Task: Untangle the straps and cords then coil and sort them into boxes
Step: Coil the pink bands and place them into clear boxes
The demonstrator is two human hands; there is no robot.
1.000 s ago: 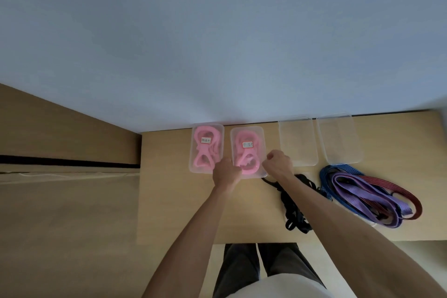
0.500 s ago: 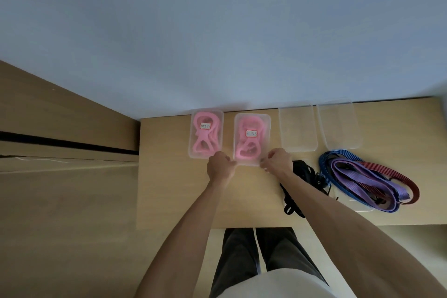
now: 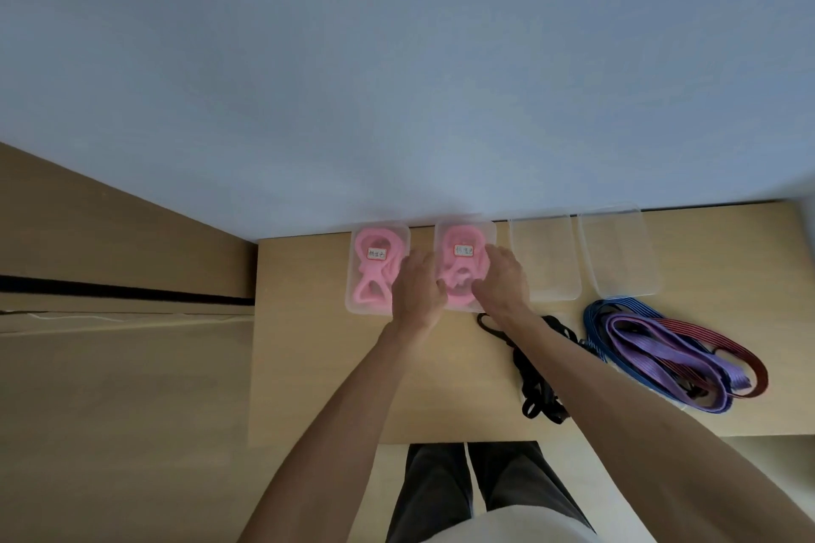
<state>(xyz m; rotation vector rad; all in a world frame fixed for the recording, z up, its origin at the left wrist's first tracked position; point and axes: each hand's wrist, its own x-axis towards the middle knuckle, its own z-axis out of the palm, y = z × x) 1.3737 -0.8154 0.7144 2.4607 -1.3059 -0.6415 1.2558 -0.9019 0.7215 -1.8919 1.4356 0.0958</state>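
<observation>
- Pink coiled cord [image 3: 463,267] lies in the second clear plastic box [image 3: 465,229], between both hands; left hand [image 3: 416,289] and right hand [image 3: 500,280] rest on its sides, fingers [image 3: 496,254] loosely spread.
- Risk: springy coils may push up and spill.
- Right of the fingers: two empty clear boxes [image 3: 544,260]; tangled black strap [image 3: 536,384] and purple, blue and red straps [image 3: 661,344] await on the wooden bench [image 3: 317,366].

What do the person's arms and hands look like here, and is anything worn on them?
Both forearms are bare up to the frame edge: no sleeves, gloves, watch or rings show on the left hand or right hand. A white top and dark trousers show below.
</observation>
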